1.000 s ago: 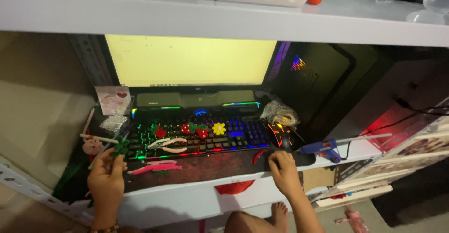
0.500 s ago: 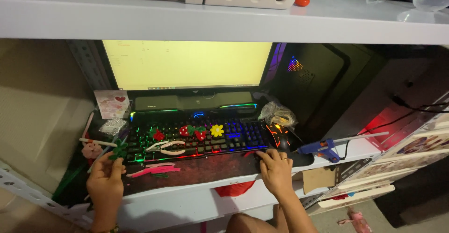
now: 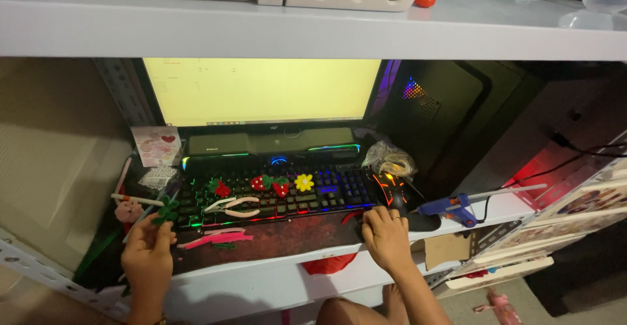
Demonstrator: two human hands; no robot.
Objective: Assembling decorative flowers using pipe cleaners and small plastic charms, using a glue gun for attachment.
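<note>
Hands have drifted little in the last second; the left hand (image 3: pixel 149 250) has risen from the front edge and now pinches a green flower (image 3: pixel 166 211) at the keyboard's (image 3: pixel 274 194) left end, fingers closed on it; the right hand (image 3: pixel 385 235) has slid back from beside the mouse (image 3: pixel 392 193) to the surface (image 3: pixel 287 237) edge, where it lies flat, fingers loosely curled, gripping nothing; the view has tipped up, so more of the shelf (image 3: pixel 313 31) above shows. On the keys lie red strawberries (image 3: pixel 269 183), a yellow flower (image 3: pixel 304 182) and white strips (image 3: pixel 232 205); pink strips (image 3: pixel 215 239) rest on the surface just before the keyboard, between the hands. Behind stand a speaker bar (image 3: pixel 274 143) and a glowing monitor (image 3: pixel 261 90); a crumpled bag (image 3: pixel 390 160) sits beyond the mouse; a blue glue gun (image 3: pixel 457 206) lies to the right, near the right hand but apart from it. A pink card (image 3: pixel 155 145) leans at the left.
</note>
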